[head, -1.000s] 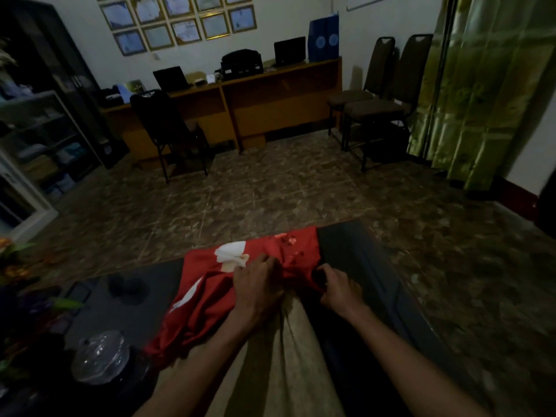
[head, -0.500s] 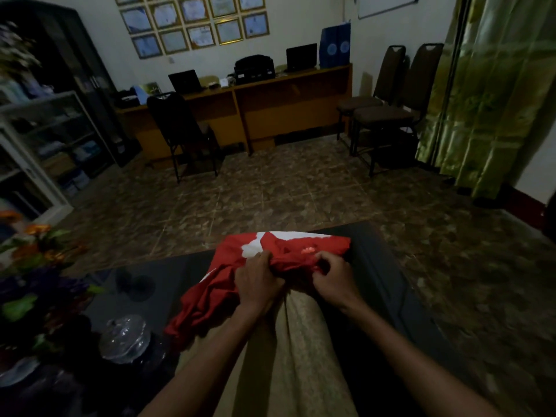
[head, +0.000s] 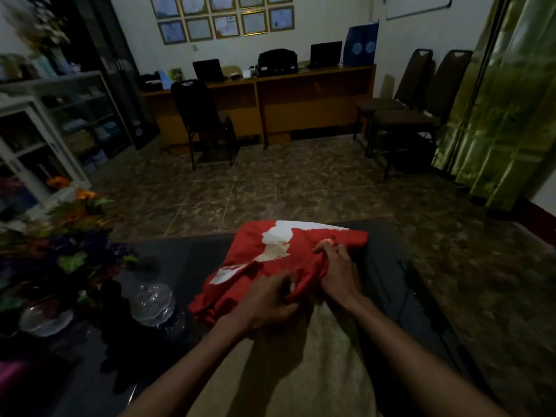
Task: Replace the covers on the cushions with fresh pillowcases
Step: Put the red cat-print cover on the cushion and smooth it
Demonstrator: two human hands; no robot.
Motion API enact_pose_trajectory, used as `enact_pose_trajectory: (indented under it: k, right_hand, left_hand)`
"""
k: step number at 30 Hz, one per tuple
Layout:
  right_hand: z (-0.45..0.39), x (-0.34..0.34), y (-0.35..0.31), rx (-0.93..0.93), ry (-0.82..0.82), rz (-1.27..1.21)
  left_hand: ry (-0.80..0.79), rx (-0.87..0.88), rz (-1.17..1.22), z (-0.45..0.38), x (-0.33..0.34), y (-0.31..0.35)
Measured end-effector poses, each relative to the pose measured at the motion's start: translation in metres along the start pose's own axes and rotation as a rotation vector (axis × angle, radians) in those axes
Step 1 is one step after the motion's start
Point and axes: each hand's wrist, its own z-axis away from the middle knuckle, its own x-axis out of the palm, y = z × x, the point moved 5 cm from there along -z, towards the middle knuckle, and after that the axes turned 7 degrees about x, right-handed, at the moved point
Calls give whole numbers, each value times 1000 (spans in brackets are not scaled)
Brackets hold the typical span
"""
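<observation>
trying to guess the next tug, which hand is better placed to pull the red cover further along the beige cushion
Probably the right hand: it grips the red-and-white fabric cover further up, near its far edge. The left hand bunches fabric at the near edge, where the beige cushion emerges.

Both forearms stretched forward, left hand [head: 267, 299] fingers curled and gripping, right hand [head: 338, 272] likewise
</observation>
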Motion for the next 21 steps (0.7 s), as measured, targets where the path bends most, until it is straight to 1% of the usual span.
enact_pose_trajectory:
  k: [2,3,4,6,8,11,14,15,17,20,21]
  right_hand:
    - [11,-2,0,-33,23,14]
    - [17,-3,1,-68,33,5]
    - [25,-4,1,-105,33,-3]
    - [42,-3,1,-189,22,-23]
    - [56,-2,3,-243,9,-44]
    - [63,2,8,-228,-19,-50]
    - [59,13,25,-109,-100,31]
    - [58,16,31,-65,-130,50]
    - [58,22,38,-12,-171,43]
    - [59,27,36,-2,-193,57]
    - [59,28,35,4,-196,59]
  left_hand:
    - [21,-89,14,8,0,-12]
    - [36,-126,-15,8,-6,-14]
    - [47,-156,-96,7,-12,-16]
    - [39,-184,-350,2,-21,-18]
    - [5,-153,-520,-6,-21,-18]
    - [-6,-71,-532,-11,-9,-13]
    - [74,3,-474,-6,-7,11]
    - [64,20,-473,-3,-5,18]
    - [-33,10,-473,8,5,27]
    - [-163,-45,-475,32,26,31]
    - [-185,-70,-469,39,31,30]
